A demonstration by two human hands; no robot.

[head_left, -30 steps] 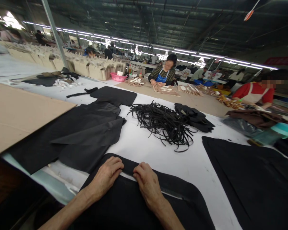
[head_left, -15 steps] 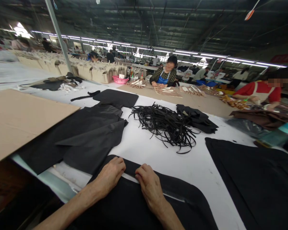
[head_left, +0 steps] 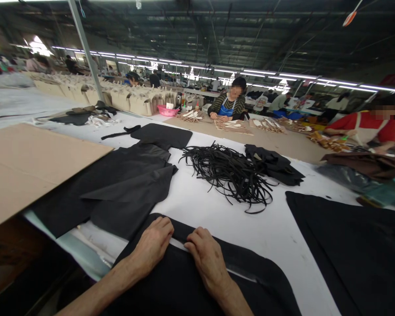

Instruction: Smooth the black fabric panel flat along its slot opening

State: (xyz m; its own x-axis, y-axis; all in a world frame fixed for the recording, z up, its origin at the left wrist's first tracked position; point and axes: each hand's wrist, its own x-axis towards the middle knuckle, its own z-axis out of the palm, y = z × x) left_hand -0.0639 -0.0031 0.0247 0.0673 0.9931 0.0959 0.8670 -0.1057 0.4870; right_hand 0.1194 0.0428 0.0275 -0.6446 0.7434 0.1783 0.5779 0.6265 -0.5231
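A large black sheet of material point(head_left: 270, 276), leather-like or fabric, lies at the table's near edge with a rounded far right corner. A thin pale line point(head_left: 242, 275) runs across it below the far border. My left hand point(head_left: 154, 241) grips that border with curled fingers, just left of the middle. To its right, my right hand point(head_left: 208, 260) also has its fingers bent and pressed together at the pale line, thumb toward the left hand. A short stretch of the line shows between the hands. Their fingertips are partly hidden.
Beyond the hands lies a heap of thin black strips point(head_left: 230, 173). Loose black pieces point(head_left: 128, 175) and a tan board point(head_left: 36, 162) are on the left, another black panel point(head_left: 355, 245) on the right. A co-worker point(head_left: 227, 105) sits across the table, another person point(head_left: 362, 125) at right.
My view has shifted slightly, so the surroundings sit a little farther right. Both hands keep nearly the same hold on the black sheet.
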